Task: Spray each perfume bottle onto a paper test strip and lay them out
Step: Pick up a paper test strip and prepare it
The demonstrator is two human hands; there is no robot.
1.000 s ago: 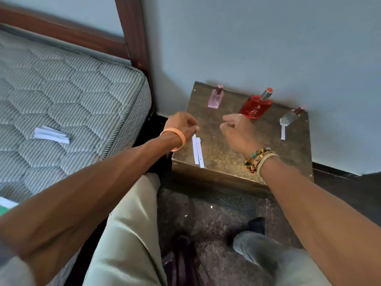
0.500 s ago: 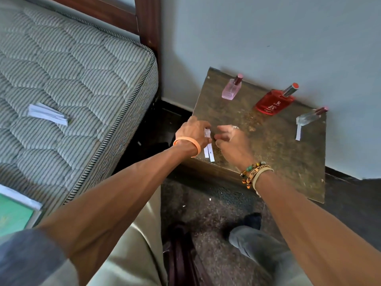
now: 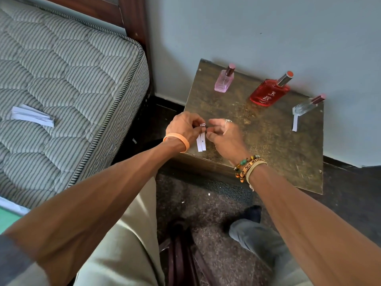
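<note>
Three perfume bottles stand along the wall on a small brown table (image 3: 278, 153): a pink one (image 3: 223, 81), a red one (image 3: 269, 92) and a clear one (image 3: 305, 107). One white paper strip (image 3: 295, 123) lies in front of the clear bottle. At the table's near left corner my left hand (image 3: 184, 126) and my right hand (image 3: 223, 135) meet, and both pinch the top end of two white paper strips (image 3: 201, 143) that hang down between them.
A striped mattress (image 3: 61, 83) lies to the left with a stack of spare paper strips (image 3: 31, 116) on it. A dark wooden bedpost stands behind it. My knees and the dark floor fill the foreground.
My hands came together from apart and took hold of the top of the two strips. The view shifted slightly.
</note>
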